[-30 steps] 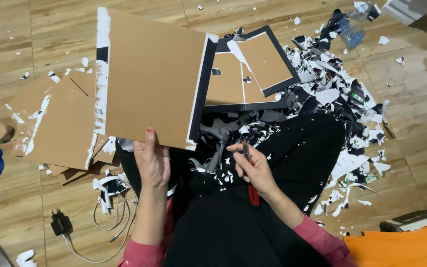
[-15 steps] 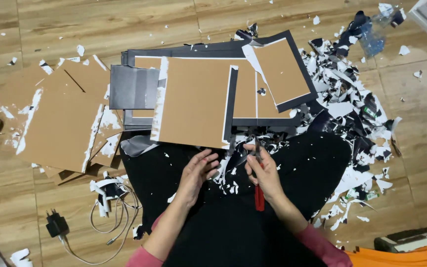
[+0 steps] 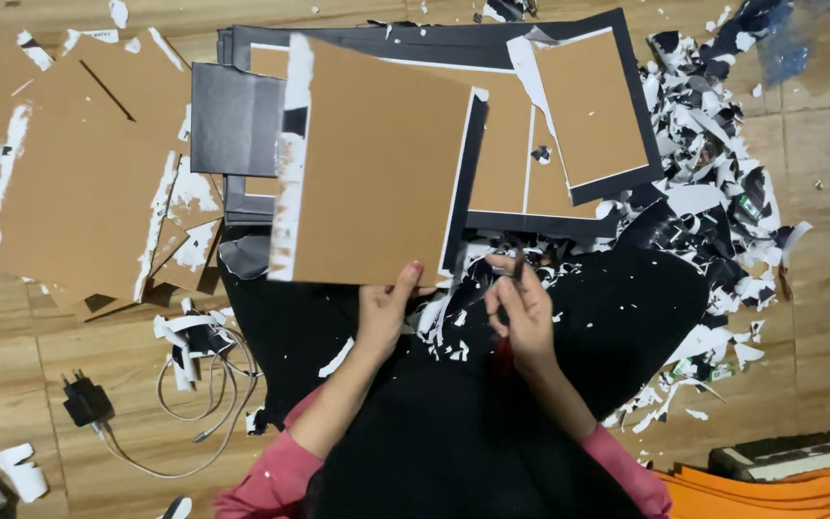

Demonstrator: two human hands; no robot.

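Note:
My left hand grips the near edge of a brown cardboard panel with a black border and a torn white strip down its left side. The panel lies over a stack of black-framed boards. My right hand is closed around a small dark tool with a red handle, its tip near the panel's lower right corner. Both hands hover over a black cloth on my lap, sprinkled with paper scraps.
Stripped brown cardboard sheets lie at the left. A heap of torn black and white paper scraps spreads at the right. A black charger with a white cable rests on the wooden floor. Orange sheets sit at the lower right.
The panel, held up and tilted a second ago, has come down flat onto the stack of boards. My left hand moved right along its near edge; my right hand stayed near the corner.

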